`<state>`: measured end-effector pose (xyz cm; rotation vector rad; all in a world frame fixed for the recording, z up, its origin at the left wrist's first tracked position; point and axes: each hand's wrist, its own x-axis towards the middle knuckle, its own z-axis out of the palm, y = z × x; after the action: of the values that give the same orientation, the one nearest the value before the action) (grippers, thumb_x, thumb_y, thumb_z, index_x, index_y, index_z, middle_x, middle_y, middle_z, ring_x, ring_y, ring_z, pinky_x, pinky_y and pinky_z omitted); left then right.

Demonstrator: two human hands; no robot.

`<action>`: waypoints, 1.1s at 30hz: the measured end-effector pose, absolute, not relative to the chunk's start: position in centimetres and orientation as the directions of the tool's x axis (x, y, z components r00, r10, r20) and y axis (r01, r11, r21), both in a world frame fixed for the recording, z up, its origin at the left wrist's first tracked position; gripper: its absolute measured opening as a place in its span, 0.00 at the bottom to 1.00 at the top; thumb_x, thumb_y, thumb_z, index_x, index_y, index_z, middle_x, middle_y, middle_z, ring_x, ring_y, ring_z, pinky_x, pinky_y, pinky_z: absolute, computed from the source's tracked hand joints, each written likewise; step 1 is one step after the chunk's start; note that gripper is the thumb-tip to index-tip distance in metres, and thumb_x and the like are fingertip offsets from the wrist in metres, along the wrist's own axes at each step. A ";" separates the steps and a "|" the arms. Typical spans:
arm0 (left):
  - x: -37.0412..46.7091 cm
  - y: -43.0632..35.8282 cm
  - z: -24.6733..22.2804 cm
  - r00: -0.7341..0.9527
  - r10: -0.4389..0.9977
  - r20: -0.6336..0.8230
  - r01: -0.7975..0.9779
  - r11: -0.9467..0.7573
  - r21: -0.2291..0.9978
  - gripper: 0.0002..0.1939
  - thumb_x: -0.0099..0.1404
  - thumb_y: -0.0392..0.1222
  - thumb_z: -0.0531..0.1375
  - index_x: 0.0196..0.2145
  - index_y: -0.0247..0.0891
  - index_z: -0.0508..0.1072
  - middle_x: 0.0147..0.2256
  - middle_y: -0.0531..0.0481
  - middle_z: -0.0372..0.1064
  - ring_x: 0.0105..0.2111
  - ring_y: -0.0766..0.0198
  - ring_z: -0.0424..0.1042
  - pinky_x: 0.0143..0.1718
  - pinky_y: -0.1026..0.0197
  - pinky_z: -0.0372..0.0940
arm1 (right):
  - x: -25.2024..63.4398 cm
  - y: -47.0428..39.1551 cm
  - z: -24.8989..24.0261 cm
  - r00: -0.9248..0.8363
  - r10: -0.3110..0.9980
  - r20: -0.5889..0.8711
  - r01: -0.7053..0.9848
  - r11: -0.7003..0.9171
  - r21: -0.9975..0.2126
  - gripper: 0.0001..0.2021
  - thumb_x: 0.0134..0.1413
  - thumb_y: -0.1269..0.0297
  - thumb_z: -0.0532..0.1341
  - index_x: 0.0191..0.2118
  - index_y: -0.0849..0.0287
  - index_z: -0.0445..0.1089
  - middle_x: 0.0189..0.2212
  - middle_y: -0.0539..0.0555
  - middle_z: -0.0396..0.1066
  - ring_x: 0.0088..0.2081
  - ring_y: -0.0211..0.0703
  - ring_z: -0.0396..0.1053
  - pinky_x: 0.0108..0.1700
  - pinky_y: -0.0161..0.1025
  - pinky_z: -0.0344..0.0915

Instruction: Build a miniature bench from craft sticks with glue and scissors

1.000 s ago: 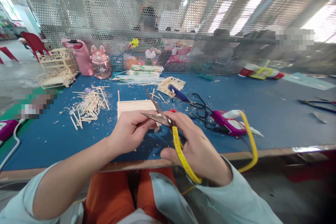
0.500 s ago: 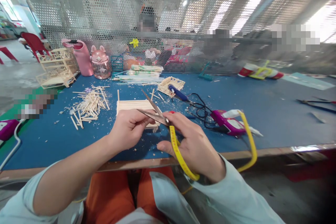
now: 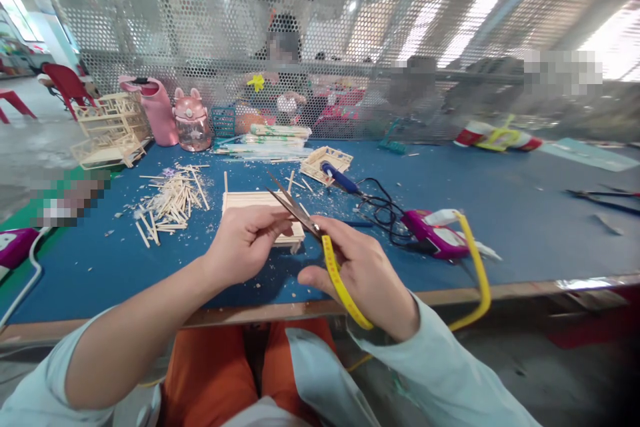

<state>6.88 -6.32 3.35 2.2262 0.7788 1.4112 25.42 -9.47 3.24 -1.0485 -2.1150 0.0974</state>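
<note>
My right hand is closed around a pair of scissors with yellow handles. The blades point up and left and stand only slightly apart, at the fingertips of my left hand. Those left fingers are pinched together; whatever lies between them is too small or hidden to make out. Behind the left hand, partly covered by it, a flat panel of pale wooden sticks lies on the table, with two sticks jutting up at its far corners.
A pile of cut sticks lies left of the panel. A blue-handled tool rests on a small stick frame, its cord running near a purple device. Pink bottles stand before a perforated metal screen, with people behind it.
The scissor blades have closed from wide apart to nearly together at my left fingertips. My right hand has shifted slightly left. The left hand stays almost in place.
</note>
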 end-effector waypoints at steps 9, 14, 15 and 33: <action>6.8 -6.1 2.9 0.397 0.646 0.652 0.158 -0.748 0.645 0.09 0.65 0.36 0.52 0.37 0.35 0.72 0.36 0.45 0.75 0.34 0.64 0.74 0.36 0.65 0.68 | 26.1 -9.5 4.2 -0.456 0.690 0.562 0.683 0.676 -0.276 0.42 0.38 0.33 0.57 0.52 0.62 0.60 0.40 0.62 0.68 0.42 0.53 0.67 0.44 0.49 0.66; 6.6 -5.9 2.6 0.407 0.613 0.677 0.170 -0.779 0.604 0.12 0.62 0.30 0.53 0.40 0.36 0.73 0.39 0.46 0.76 0.40 0.62 0.74 0.42 0.63 0.67 | 26.4 -9.4 4.5 -0.472 0.685 0.555 0.696 0.676 -0.242 0.43 0.35 0.34 0.60 0.52 0.61 0.60 0.41 0.62 0.66 0.44 0.55 0.64 0.46 0.52 0.63; 6.5 -5.9 2.6 0.411 0.609 0.678 0.172 -0.782 0.598 0.13 0.61 0.29 0.53 0.40 0.37 0.73 0.39 0.46 0.76 0.40 0.62 0.74 0.43 0.62 0.67 | 26.4 -9.3 4.5 -0.474 0.685 0.554 0.699 0.675 -0.237 0.42 0.35 0.34 0.60 0.52 0.61 0.60 0.41 0.62 0.65 0.44 0.55 0.64 0.46 0.52 0.63; 6.6 -6.1 3.5 0.425 0.538 0.728 0.178 -0.838 0.515 0.14 0.61 0.28 0.53 0.35 0.37 0.78 0.32 0.48 0.77 0.30 0.65 0.75 0.33 0.67 0.68 | 26.3 -9.5 4.4 -0.448 0.693 0.565 0.690 0.670 -0.275 0.41 0.39 0.31 0.54 0.50 0.62 0.63 0.40 0.62 0.69 0.43 0.53 0.68 0.43 0.47 0.67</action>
<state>6.56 -6.11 3.49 2.3241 0.6127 1.3826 26.29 -9.53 4.40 -1.0615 -2.2218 0.0062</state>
